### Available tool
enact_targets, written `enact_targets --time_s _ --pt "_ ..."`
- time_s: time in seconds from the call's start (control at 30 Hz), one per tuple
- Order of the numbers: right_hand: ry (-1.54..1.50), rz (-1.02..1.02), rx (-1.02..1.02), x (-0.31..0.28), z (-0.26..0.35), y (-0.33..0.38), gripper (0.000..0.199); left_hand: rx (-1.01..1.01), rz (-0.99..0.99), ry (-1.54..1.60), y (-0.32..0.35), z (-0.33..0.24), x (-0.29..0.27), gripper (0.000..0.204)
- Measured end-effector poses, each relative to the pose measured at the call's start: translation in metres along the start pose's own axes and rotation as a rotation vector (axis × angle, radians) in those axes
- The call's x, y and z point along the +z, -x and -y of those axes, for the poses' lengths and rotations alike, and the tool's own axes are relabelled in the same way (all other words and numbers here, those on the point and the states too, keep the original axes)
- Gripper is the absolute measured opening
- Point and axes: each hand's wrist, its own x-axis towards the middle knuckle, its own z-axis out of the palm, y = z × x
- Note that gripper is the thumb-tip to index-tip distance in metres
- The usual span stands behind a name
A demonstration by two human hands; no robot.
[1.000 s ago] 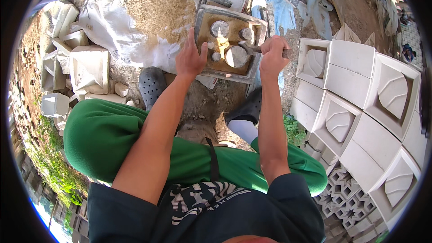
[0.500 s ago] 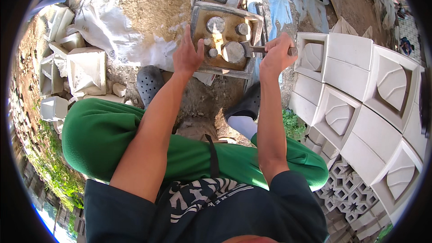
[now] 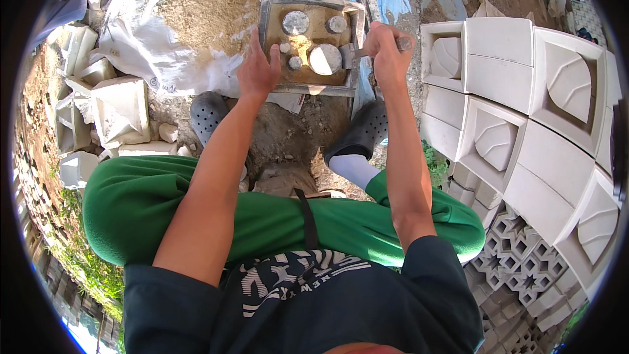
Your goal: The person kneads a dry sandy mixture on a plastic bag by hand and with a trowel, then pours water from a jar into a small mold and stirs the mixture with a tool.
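A square metal mould (image 3: 312,84) stands on the ground ahead of me, part filled with sandy mix and holding several round grey pegs. My left hand (image 3: 257,72) rests flat on the mould's left side, fingers together. My right hand (image 3: 384,56) is closed around the handle of a trowel (image 3: 327,59), whose round blade lies over the mix inside the mould. I am crouched in green trousers with dark clogs on both feet.
A heap of sand (image 3: 206,10) lies on white sheeting at the upper left. Stacked white cast blocks (image 3: 524,111) rise at the right, with lattice blocks (image 3: 517,255) lower down. More white blocks (image 3: 118,111) lie at the left. A dark clog (image 3: 357,134) stands near the mould.
The mould now sits higher and larger in view. My left hand has stayed on its left side, and my right hand has kept the trowel over the mix.
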Motion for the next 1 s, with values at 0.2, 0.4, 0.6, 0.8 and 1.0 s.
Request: enact_targets --time_s 0.2,0.4,0.6,0.8,1.0 --pt "-0.147 -0.17 -0.008 0.004 -0.009 0.016 0.039 -0.015 0.014 -0.011 0.001 -0.002 0.0 0.068" --pt "-0.298 -0.193 -0.064 0.002 -0.004 0.034 0.035 -0.036 0.037 0.011 0.001 0.0 -0.003 0.069" --pt "-0.216 -0.255 -0.128 -0.002 -0.03 0.033 0.041 -0.029 0.027 0.011 0.0 -0.006 -0.004 0.07" --pt "-0.262 -0.215 -0.086 -0.01 -0.038 0.037 0.036 -0.027 0.013 -0.01 -0.001 -0.006 -0.001 0.07" --pt "-0.354 -0.219 -0.076 -0.004 -0.015 0.038 0.038 -0.035 0.033 0.027 0.0 -0.002 -0.003 0.069"
